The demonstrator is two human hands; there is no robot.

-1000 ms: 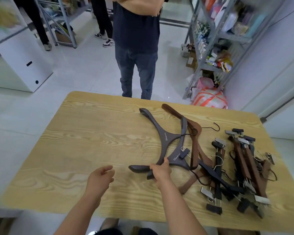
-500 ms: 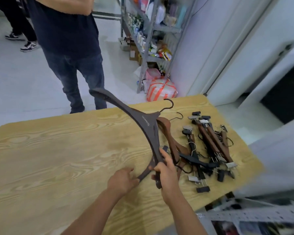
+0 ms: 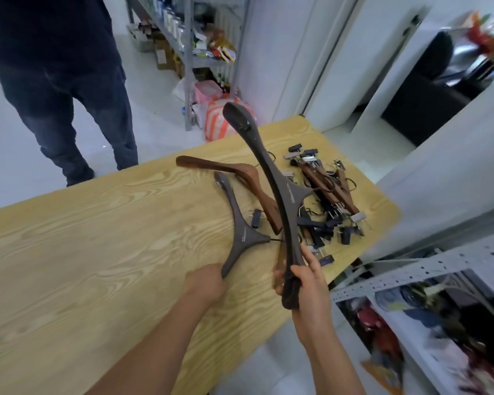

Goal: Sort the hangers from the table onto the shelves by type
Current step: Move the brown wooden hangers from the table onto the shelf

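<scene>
Above the light wood-grain worktop, a dark grey curved wooden hanger is gripped in the right hand, fingers wrapped round its lower end. A matching grey hanger lying flat is met by the left hand, whose grip cannot be told. Sorting is judged barely begun: a brown wooden hanger and piled clip hangers remain.

Hangers in both hands.
Right hand grips raised hanger above table; left hand holds flat hanger at its near end.
</scene>
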